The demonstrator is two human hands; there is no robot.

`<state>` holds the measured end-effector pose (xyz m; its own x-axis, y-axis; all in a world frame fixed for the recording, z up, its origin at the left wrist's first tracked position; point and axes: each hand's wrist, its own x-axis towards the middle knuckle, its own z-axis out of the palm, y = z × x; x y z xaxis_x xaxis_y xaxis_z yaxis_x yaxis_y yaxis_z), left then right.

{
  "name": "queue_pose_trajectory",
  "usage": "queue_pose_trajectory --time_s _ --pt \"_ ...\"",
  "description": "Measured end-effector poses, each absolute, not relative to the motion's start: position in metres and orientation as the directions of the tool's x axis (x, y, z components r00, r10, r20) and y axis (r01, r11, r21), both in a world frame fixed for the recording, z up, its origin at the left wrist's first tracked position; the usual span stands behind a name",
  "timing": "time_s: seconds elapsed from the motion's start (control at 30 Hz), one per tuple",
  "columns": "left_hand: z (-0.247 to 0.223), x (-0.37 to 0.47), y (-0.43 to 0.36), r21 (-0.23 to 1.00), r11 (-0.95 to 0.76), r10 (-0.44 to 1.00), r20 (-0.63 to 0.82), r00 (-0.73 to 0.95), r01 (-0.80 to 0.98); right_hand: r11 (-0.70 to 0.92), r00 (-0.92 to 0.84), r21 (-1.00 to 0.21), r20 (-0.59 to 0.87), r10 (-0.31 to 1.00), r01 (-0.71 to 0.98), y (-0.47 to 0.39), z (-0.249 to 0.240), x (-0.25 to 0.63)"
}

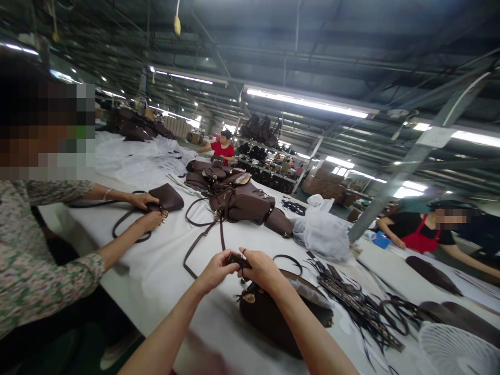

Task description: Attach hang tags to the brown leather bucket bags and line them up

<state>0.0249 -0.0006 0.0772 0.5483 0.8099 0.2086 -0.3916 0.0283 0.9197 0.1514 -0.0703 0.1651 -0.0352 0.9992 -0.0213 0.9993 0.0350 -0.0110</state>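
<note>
My left hand (216,270) and my right hand (261,268) are close together over the table, both closed on a dark brown strap (235,259). Folded layers of the strap show between the fingers, but its far ends are partly hidden. Beneath my right hand and forearm lies a dark brown handbag (269,320), its top open, with pale wrapping inside. A small gold-coloured tag (249,297) hangs at its left end. Another thin strap (191,255) loops over the white table cover to the left of my hands.
Several brown bags (250,203) are piled ahead, beside crumpled clear plastic (322,229). Loose dark straps (351,297) and a white basket (457,349) lie to the right. On the left, a co-worker's hands (146,211) handle a small brown bag (172,197).
</note>
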Motion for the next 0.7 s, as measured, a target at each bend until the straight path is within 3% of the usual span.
queue_pose_trajectory --time_s 0.07,0.27,0.33,0.4,0.43,0.5,0.6,0.7 --pt "0.068 0.026 0.0 0.919 0.062 0.823 0.173 0.541 -0.389 0.063 -0.064 -0.044 -0.01 0.998 0.997 -0.08 0.17 0.159" --pt "0.049 -0.029 0.017 0.891 0.085 0.958 0.051 0.283 -0.446 0.063 -0.052 -0.122 0.087 0.995 0.991 -0.122 0.174 0.2" --pt "0.05 -0.063 0.015 0.914 0.139 0.914 0.03 0.405 -0.382 0.01 0.005 -0.145 0.1 0.995 0.989 -0.135 0.169 0.212" --pt "0.056 -0.09 0.009 0.971 0.197 0.679 -0.032 0.733 -0.139 -0.034 0.055 -0.156 0.129 0.99 0.987 -0.146 0.165 0.219" --pt "0.06 -0.099 0.006 0.987 0.158 0.571 -0.068 0.818 -0.028 -0.046 0.068 -0.155 0.141 0.988 0.987 -0.151 0.163 0.221" --pt "0.068 -0.101 0.001 0.994 0.034 0.537 -0.104 0.837 0.102 -0.051 0.071 -0.137 0.147 0.987 0.989 -0.158 0.161 0.219" --pt "0.079 -0.063 -0.001 0.985 -0.048 0.719 -0.082 0.69 0.167 -0.039 0.055 -0.113 0.146 0.988 0.993 -0.163 0.159 0.211" --pt "0.089 0.003 -0.002 0.99 -0.02 0.657 -0.092 0.748 0.14 -0.043 0.061 -0.118 0.157 0.986 0.992 -0.167 0.158 0.203"
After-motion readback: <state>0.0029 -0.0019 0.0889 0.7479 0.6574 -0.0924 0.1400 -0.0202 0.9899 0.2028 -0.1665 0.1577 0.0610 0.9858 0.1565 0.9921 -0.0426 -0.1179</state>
